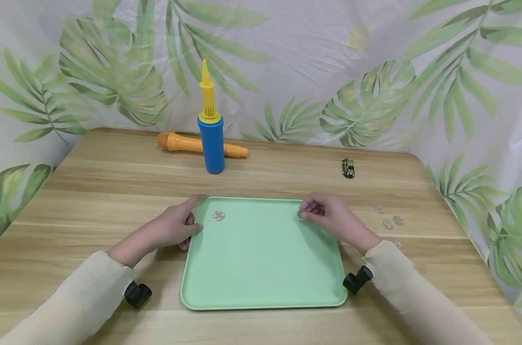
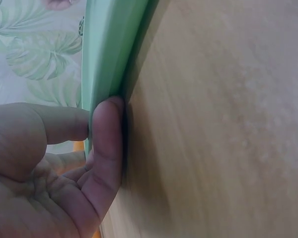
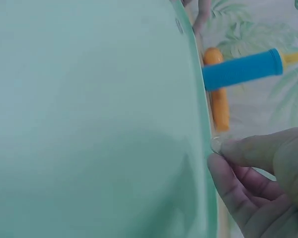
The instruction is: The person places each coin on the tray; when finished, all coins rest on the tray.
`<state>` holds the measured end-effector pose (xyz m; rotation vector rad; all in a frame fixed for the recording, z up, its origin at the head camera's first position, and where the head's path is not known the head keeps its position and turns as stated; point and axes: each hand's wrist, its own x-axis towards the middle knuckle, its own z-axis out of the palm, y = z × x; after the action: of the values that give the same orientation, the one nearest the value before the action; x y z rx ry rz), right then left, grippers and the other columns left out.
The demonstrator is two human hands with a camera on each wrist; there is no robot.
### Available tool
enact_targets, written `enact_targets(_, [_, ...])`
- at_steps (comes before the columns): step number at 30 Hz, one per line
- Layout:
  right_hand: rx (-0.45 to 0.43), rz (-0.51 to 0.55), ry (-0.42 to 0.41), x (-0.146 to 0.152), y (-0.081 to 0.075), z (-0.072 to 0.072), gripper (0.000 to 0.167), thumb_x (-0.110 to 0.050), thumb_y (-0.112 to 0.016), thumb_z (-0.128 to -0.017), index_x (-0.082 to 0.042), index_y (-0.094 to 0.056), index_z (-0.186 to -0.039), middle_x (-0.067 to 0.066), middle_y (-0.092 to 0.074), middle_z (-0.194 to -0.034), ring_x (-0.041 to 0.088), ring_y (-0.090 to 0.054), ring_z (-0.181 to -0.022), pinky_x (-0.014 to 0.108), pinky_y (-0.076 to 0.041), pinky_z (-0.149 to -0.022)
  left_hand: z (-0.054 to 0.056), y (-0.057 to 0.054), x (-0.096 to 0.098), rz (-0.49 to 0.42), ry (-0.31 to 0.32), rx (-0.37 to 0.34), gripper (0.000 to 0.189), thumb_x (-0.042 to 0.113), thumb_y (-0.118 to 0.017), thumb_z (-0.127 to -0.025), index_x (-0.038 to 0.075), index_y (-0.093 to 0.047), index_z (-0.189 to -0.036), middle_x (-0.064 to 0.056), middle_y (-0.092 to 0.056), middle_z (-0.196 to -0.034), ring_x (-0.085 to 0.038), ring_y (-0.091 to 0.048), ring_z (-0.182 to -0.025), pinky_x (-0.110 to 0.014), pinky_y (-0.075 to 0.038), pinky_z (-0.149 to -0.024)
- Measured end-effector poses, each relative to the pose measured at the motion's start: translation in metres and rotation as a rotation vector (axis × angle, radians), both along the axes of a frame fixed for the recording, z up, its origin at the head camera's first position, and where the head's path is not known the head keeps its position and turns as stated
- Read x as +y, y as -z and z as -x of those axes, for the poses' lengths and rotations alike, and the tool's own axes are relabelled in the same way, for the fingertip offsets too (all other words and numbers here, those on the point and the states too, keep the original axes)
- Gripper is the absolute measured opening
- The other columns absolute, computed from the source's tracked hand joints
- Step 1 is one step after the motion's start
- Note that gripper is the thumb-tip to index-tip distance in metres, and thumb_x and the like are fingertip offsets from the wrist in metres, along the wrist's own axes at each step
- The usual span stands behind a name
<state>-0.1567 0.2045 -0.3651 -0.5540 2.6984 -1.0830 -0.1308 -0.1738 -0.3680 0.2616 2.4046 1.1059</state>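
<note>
A light green tray (image 1: pixel 263 261) lies flat on the wooden table. My left hand (image 1: pixel 178 223) grips its left rim near the far corner; in the left wrist view the thumb is over the rim and a finger (image 2: pixel 108 129) presses on its outer side. One silver coin (image 1: pixel 219 215) rests in the tray's far left corner. Over the far right corner, my right hand (image 1: pixel 332 218) pinches another silver coin (image 3: pixel 216 144) between thumb and finger. Several more coins (image 1: pixel 388 224) lie on the table to the right of the tray, one partly hidden by the right wrist.
Behind the tray stands a blue and yellow hand pump (image 1: pixel 212 139) upright, in front of an orange toy microphone (image 1: pixel 185 143) lying on its side. A small toy car (image 1: pixel 348 168) sits at the back right. A leaf-patterned cloth (image 1: pixel 295 62) hangs behind the table (image 1: pixel 127 191).
</note>
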Motion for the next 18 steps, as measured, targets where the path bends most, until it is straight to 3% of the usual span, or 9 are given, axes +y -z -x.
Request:
enact_targets(10, [-0.168,0.098,-0.07,-0.052,0.006,0.018,0.011,-0.009,-0.077,-0.094,-0.003,-0.072,-0.102,0.009,-0.072,-0.096,0.012,-0.064,-0.083,0.021,-0.055,-0.072,0.001,0.001,0.0,0.002,-0.002,-0.001,0.074,0.005,-0.059,-0.103,0.008,-0.019,-0.166,-0.009,-0.055,-0.075,-0.019,-0.062,-0.057,-0.033,-0.058,-0.057])
enact_targets(18, [-0.181,0.118,-0.123,-0.091,0.014,0.024,0.01,-0.012,-0.077,-0.096,-0.005,-0.072,-0.101,0.006,-0.072,-0.095,0.01,-0.062,-0.082,0.02,-0.052,-0.074,0.0,0.0,-0.001,0.001,0.004,0.004,0.074,0.005,-0.058,-0.103,0.007,-0.019,-0.166,-0.009,-0.056,-0.074,-0.018,-0.061,-0.057,-0.032,-0.057,-0.056])
